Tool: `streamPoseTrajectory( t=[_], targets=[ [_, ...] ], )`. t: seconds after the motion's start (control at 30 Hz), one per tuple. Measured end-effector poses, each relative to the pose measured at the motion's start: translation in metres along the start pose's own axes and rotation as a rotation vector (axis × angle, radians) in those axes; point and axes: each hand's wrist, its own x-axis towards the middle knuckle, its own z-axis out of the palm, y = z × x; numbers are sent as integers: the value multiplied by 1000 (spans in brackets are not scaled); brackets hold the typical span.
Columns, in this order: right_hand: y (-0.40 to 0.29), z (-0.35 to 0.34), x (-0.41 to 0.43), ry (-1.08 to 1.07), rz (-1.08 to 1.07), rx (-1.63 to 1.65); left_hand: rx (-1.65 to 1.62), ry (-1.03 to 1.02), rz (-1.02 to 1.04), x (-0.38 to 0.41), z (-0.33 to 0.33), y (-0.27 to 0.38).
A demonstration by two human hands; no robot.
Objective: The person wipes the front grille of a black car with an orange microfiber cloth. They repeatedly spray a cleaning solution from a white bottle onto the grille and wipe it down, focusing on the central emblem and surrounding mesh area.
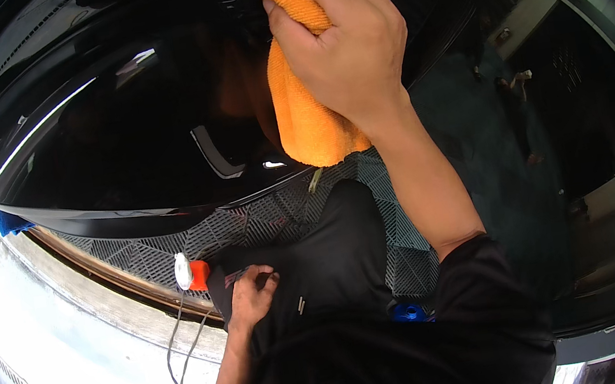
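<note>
My right hand grips an orange microfiber cloth at the top of the view, pinching its upper part between thumb and fingers. The cloth's lower part hangs loose over the edge of a glossy black car body panel, which carries an orange reflection beside it. Whether the cloth presses on the paint I cannot tell. Lower down, my left hand rests on my dark-trousered leg, fingers bent and thumb apart, with nothing visible in it.
An orange-and-white object stands by my left knee, near a thin cable. Grey slatted floor tiles lie under the car, bordered by a pale floor strip. A blue cloth is at left, a blue object beside my right hip.
</note>
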Motion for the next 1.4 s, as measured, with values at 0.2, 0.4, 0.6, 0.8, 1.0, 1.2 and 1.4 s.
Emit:
streamPoseTrajectory(
  t=[0.2, 0.4, 0.6, 0.8, 1.0, 1.2, 1.4],
  targets=[
    [1, 5, 4, 19, -58, 72, 49, 10, 33, 1, 2, 9],
    [-8, 9, 7, -60, 10, 92, -108, 245, -10, -11, -9, -17],
    [-10, -8, 16, -140, 40, -50, -221, 759, 39, -29, -65, -66],
    [7, -2, 4, -130, -39, -155, 219, 950, -157, -20, -100, -94],
    [38, -29, -6, 15, -79, -126, 218, 873, -228, -12, -98, -111],
    [27, -10, -3, -46, -30, -105, 28, 615, -102, -11, -94, -103],
    [12, 1, 7, -11, -52, -117, 17, 553, -68, -11, -78, -145]
  ],
)
